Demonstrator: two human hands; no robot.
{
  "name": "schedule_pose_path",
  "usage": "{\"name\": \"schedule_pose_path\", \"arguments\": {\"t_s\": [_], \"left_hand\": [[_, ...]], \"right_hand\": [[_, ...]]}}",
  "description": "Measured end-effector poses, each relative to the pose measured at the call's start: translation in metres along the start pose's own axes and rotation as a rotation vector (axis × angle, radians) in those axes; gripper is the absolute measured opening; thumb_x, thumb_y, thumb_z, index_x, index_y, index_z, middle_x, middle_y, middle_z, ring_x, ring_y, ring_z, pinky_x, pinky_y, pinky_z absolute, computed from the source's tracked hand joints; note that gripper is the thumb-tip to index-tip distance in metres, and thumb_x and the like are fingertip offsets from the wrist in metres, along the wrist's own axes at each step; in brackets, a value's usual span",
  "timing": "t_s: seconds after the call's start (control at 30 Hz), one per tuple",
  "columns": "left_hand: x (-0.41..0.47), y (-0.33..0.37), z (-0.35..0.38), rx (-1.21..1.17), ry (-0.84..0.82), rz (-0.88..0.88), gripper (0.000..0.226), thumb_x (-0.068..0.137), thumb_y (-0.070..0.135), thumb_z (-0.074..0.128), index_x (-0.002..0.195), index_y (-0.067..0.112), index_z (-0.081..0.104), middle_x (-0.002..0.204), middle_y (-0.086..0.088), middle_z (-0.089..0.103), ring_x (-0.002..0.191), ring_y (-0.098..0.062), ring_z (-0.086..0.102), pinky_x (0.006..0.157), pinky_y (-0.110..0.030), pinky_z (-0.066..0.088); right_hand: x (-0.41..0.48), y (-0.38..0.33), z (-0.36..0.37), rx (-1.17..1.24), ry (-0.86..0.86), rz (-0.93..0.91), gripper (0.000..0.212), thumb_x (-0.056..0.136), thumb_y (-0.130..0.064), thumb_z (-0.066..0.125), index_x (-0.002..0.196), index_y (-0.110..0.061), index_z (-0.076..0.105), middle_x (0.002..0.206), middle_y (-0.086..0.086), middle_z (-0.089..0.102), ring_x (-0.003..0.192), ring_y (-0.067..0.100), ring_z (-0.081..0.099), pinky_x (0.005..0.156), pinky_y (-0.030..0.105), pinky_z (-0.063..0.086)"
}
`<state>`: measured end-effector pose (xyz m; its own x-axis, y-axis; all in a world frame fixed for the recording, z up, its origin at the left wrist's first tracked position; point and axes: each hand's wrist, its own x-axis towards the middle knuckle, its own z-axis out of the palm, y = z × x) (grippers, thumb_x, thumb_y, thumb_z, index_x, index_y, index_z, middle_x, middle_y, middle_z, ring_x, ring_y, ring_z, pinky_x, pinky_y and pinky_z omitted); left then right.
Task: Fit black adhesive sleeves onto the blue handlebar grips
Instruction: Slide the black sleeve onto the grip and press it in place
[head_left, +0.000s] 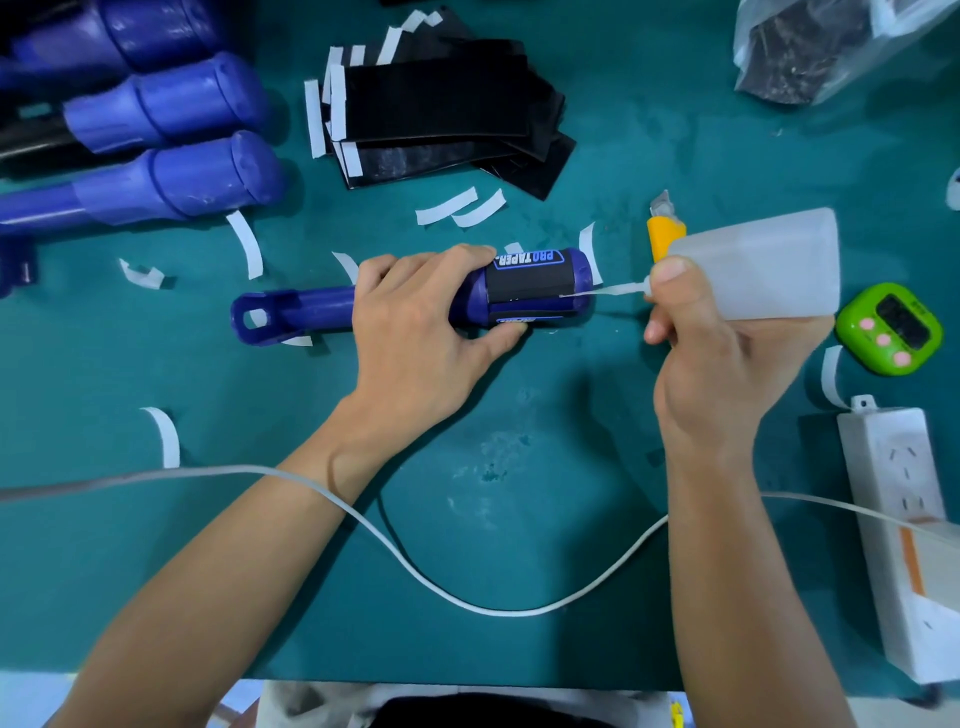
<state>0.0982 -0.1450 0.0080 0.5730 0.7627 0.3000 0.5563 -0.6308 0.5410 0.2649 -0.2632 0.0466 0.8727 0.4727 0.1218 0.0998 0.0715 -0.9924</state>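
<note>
Lying on its side near the middle of the green table, the blue grip has a thin end with a loop on the left and a fat round end on the right. A black sleeve is wrapped around the fat end. It has the words PRO TAPER on it in blue and white. The left hand is curled around the middle of the grip and holds it down. The right hand grips a see-through squeeze bottle, and the bottle's thin white tip touches the sleeve. More blue grips lie at the top left. A pile of flat black sleeves sits behind the hands. Little white paper strips lie all around.
</note>
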Motion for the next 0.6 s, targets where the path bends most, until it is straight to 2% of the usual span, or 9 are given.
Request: {"name": "schedule_pose_path", "arguments": {"t_s": [0.37, 0.6], "left_hand": [[-0.0008, -0.0012, 0.0023, 0.000, 0.006, 0.003, 0.056, 0.069, 0.052, 0.086, 0.113, 0.019, 0.074, 0.099, 0.009, 0.075, 0.094, -0.019, 0.067, 0.093, -0.032, 0.033], [-0.0005, -0.0003, 0.0015, 0.003, 0.008, 0.003, 0.056, 0.069, 0.051, 0.087, 0.113, 0.019, 0.074, 0.098, 0.008, 0.075, 0.093, -0.020, 0.067, 0.092, -0.032, 0.033]], "right_hand": [[0.0023, -0.0018, -0.0038, -0.009, 0.016, -0.003, 0.025, 0.084, -0.011, 0.077, 0.067, -0.026, 0.066, 0.063, -0.008, 0.064, 0.045, 0.020, 0.051, 0.050, 0.026, 0.040], [0.0030, -0.0037, -0.0039, 0.004, 0.011, 0.001, 0.030, 0.085, -0.011, 0.076, 0.065, -0.032, 0.067, 0.059, -0.011, 0.060, 0.046, 0.020, 0.048, 0.053, 0.027, 0.040]]}}
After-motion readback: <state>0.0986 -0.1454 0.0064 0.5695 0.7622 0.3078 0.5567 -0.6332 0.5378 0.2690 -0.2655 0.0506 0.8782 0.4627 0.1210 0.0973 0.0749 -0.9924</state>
